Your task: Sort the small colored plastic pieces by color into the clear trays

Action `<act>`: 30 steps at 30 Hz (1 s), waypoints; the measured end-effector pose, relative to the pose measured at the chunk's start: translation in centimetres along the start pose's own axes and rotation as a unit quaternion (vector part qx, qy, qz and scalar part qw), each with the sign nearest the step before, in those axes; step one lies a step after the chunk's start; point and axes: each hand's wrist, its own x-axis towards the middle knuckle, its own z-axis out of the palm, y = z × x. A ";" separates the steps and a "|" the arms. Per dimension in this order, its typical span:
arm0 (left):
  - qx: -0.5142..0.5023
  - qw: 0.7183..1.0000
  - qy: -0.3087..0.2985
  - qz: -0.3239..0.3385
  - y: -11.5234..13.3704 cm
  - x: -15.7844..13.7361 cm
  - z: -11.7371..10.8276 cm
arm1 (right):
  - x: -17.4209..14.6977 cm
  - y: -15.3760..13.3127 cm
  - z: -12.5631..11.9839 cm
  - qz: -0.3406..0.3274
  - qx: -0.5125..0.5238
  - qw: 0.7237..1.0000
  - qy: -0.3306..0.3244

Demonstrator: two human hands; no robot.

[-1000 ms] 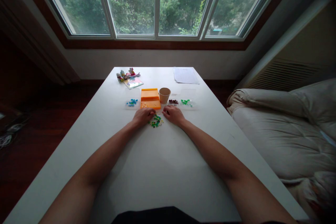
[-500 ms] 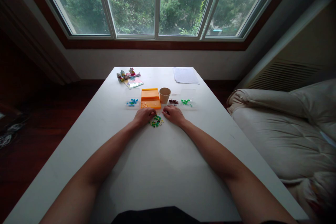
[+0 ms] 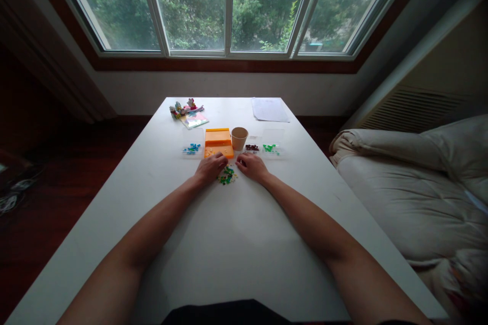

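Note:
My left hand (image 3: 211, 166) rests at the left side of a small heap of green, yellow and dark building-brick-like pieces (image 3: 227, 177). Its fingers are curled together by the front edge of an orange tray (image 3: 218, 143); anything in them is too small to make out. On the heap's right side lies my right hand (image 3: 252, 165), fingers bent and closed, with their tips near a few pale pieces. Whether it holds a piece cannot be seen. Some pale pieces lie in the orange tray's front part.
Behind my hands stand a brown paper cup (image 3: 239, 139) and clear boxes with blue pieces (image 3: 192, 149), dark brown pieces (image 3: 252, 148) and green pieces (image 3: 270, 149). Farther back on the white table (image 3: 229, 254) are small figures (image 3: 186, 107), a card (image 3: 195, 120) and paper sheets (image 3: 270, 110).
My left hand has shifted slightly away from me, its fingertips nearer the orange tray's front edge. The right hand stays almost where it was.

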 end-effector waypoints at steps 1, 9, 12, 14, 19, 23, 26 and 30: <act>0.003 1.000 -0.002 0.002 0.0 0.0 0.1 | 0.0 0.0 0.0 0.001 0.000 1.000 -0.002; 0.011 0.999 -0.014 0.033 0.0 0.0 0.1 | 0.0 0.0 -0.1 0.003 0.001 1.000 -0.007; 0.004 0.999 -0.017 0.051 -0.1 -0.1 0.0 | 0.0 0.0 -0.1 0.001 0.001 1.000 -0.006; 0.004 0.999 -0.014 0.049 -0.2 -0.1 0.1 | 0.0 0.1 -0.1 -0.002 0.002 1.000 -0.005; 0.018 1.000 -0.013 0.021 -0.2 0.0 0.2 | 0.0 0.1 -0.1 -0.003 0.002 1.000 -0.005; 0.016 1.000 -0.019 0.006 -0.1 0.0 -0.1 | 0.0 0.1 -0.2 0.002 0.003 1.000 -0.009; 0.016 1.000 -0.019 0.002 0.0 0.0 -0.2 | 0.0 0.1 -0.2 0.001 0.004 1.000 -0.009; 0.022 1.000 -0.016 -0.005 0.1 0.0 -0.1 | 0.0 0.0 -0.2 0.002 0.002 1.000 -0.008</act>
